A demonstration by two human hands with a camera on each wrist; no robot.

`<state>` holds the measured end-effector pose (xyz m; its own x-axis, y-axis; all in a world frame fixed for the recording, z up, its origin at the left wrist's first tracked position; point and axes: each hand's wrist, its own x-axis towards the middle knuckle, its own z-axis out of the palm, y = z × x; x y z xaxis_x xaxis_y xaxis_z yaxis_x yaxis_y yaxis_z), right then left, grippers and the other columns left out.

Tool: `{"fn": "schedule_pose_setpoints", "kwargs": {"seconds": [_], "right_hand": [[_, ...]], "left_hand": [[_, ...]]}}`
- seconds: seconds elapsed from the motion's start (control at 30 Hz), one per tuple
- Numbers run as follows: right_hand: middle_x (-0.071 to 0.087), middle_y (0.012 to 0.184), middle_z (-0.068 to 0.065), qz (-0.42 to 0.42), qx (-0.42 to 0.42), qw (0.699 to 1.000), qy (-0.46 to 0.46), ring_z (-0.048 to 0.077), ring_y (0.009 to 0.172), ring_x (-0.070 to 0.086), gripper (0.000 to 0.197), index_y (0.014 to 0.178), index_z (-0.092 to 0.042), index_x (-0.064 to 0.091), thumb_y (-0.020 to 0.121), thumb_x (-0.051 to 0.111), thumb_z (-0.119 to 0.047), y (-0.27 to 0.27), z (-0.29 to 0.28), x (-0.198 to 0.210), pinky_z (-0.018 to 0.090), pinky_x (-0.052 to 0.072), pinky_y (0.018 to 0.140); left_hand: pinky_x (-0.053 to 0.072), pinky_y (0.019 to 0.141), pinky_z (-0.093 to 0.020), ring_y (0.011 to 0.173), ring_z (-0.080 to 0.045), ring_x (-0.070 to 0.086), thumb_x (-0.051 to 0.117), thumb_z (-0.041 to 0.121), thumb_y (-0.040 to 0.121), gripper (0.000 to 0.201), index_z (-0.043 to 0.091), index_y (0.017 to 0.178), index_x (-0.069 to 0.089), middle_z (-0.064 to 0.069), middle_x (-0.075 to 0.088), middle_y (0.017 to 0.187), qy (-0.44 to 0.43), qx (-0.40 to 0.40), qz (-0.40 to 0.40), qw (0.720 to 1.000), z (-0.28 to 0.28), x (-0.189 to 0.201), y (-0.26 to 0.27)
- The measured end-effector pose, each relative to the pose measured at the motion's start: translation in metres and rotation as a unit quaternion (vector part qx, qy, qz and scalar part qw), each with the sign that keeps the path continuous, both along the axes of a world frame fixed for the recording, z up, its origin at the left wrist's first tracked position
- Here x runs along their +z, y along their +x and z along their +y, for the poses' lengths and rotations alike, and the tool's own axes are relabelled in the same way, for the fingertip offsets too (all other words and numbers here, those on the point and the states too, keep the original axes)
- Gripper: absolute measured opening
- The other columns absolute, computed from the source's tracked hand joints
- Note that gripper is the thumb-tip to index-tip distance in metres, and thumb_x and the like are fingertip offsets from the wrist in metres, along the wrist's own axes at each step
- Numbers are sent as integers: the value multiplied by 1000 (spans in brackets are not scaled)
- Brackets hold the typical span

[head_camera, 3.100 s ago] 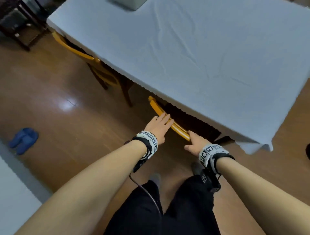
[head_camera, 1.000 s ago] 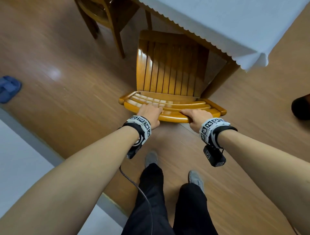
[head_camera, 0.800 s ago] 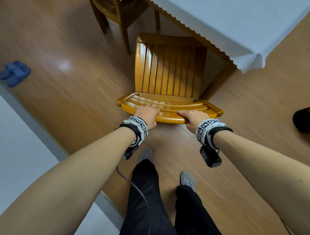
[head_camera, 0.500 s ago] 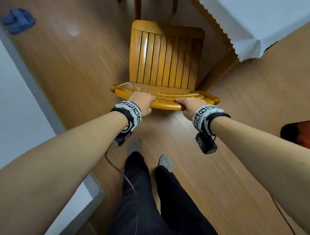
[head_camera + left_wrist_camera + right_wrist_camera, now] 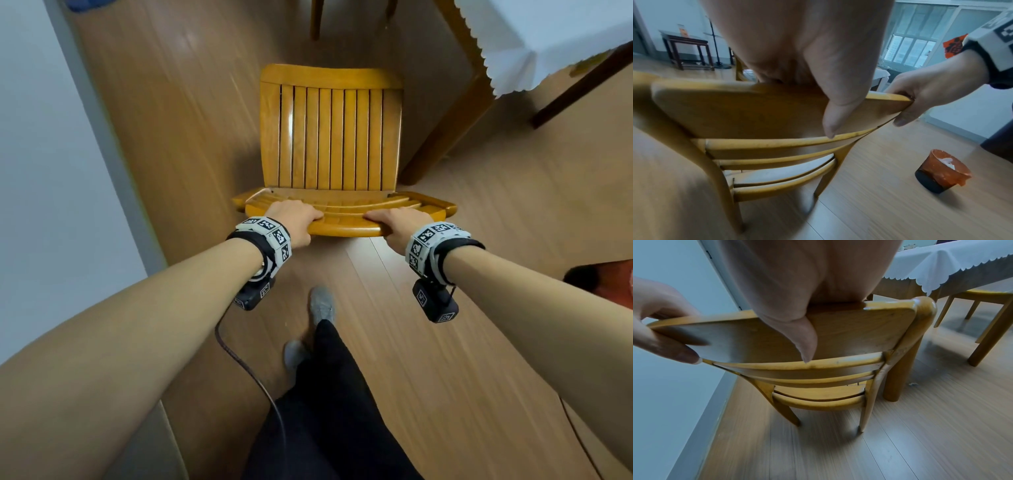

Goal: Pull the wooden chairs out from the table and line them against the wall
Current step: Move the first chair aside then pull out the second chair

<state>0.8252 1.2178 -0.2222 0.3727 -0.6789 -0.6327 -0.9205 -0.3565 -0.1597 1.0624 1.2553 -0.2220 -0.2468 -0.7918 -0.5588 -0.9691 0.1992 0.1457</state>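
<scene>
A slatted wooden chair [image 5: 330,137] stands clear of the table, its seat pointing away from me. My left hand [image 5: 294,219] grips the left part of its curved top rail [image 5: 342,229], and my right hand [image 5: 397,222] grips the right part. In the left wrist view my left hand [image 5: 838,97] has its thumb down the back of the rail [image 5: 748,110], with my right hand [image 5: 931,91] curled round the far end. The right wrist view shows my right hand [image 5: 797,331] on the rail [image 5: 859,337] and my left hand [image 5: 659,318] pinching its other end.
The white wall [image 5: 41,171] and its grey skirting run close along the chair's left side. The table [image 5: 534,41] under a white cloth, with a thick leg [image 5: 455,113], is at right. Another chair [image 5: 986,305] stays under it. An orange bin [image 5: 941,172] sits on the floor at right.
Both hands took hold of the top rail and drew the chair out from under the table. It has since swung left, closer to the wall.
</scene>
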Motion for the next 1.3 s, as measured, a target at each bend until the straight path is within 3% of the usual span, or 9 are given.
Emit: {"fn": "schedule_pose_setpoints", "kwargs": {"seconds": [0.17, 0.43, 0.57, 0.7, 0.97, 1.13, 1.3], "right_hand": [[62, 118, -3, -6, 19, 1000, 14, 18, 88, 64, 64, 143, -48, 42, 96, 55, -6, -20, 50, 0, 37, 61, 70], [61, 127, -1, -11, 94, 995, 18, 19, 92, 61, 63, 145, -45, 42, 96, 56, -9, -61, 88, 6, 34, 58, 70], [63, 119, -1, -12, 138, 990, 23, 23, 99, 63, 57, 137, -41, 49, 94, 56, -5, -90, 97, 11, 37, 58, 74], [63, 119, -2, -10, 167, 986, 16, 24, 102, 63, 60, 138, -41, 49, 91, 54, -4, -117, 112, 12, 34, 54, 68], [63, 101, -3, -13, 195, 981, 17, 21, 89, 63, 45, 129, -38, 52, 94, 58, -9, -147, 143, 12, 40, 60, 75], [66, 116, -1, -16, 203, 979, 16, 24, 102, 64, 49, 136, -35, 51, 95, 58, -10, -155, 158, 12, 40, 59, 81], [65, 119, 0, -11, 206, 978, 22, 23, 103, 63, 48, 136, -31, 50, 95, 58, -7, -156, 163, 16, 32, 51, 73]], "left_hand": [[49, 95, -41, 121, -26, 56, 58, 27, 93, 58, 34, 149, 44, -3, 60, 136, 1, 44, 15, 999, 64, 0, -21], [50, 98, -40, 124, -24, 56, 58, 27, 94, 57, 34, 149, 44, -1, 58, 140, -11, 148, 31, 988, 138, 2, -74], [50, 99, -42, 125, -24, 55, 57, 27, 95, 56, 33, 149, 44, -1, 57, 141, -25, 182, 30, 982, 165, 1, -110], [47, 103, -40, 129, -25, 52, 57, 26, 95, 56, 31, 149, 44, 0, 54, 144, -27, 211, 38, 976, 195, 1, -145], [49, 99, -42, 124, -26, 56, 57, 21, 96, 53, 28, 147, 46, -3, 59, 137, -9, 238, 58, 969, 236, 2, -182], [52, 95, -42, 116, -25, 59, 58, 18, 94, 45, 24, 138, 54, -3, 64, 127, -1, 229, 54, 972, 248, 2, -191], [51, 98, -43, 121, -26, 58, 60, 17, 94, 47, 22, 140, 52, -3, 61, 135, -4, 227, 60, 972, 252, 2, -192]]}}
